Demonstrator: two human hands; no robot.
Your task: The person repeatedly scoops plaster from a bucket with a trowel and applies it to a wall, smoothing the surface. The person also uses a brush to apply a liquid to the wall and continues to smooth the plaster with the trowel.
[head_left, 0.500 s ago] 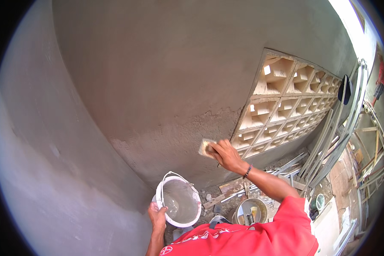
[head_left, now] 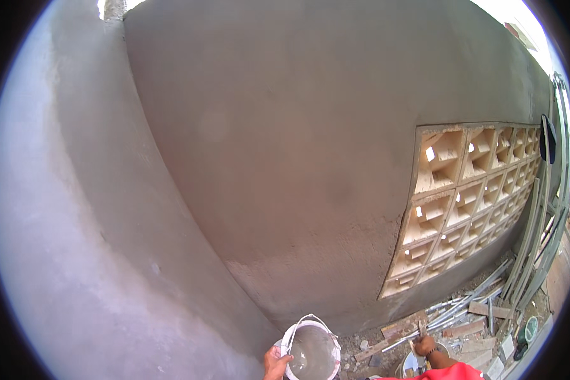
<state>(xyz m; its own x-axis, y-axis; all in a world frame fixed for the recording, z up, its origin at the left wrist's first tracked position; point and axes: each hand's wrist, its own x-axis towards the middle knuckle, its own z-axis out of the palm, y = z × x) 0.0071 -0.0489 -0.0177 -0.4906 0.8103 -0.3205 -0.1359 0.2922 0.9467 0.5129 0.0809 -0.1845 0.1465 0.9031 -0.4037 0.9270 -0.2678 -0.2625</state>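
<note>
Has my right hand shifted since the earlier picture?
Yes: the right hand moved down, from near the block grille's lower-left corner to clearly below it.

Building site; plastered wall (head_left: 285, 145), loose boards (head_left: 463, 329)

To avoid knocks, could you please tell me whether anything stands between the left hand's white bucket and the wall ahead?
Nothing visible stands between the white bucket in the left hand and the wall.
</note>
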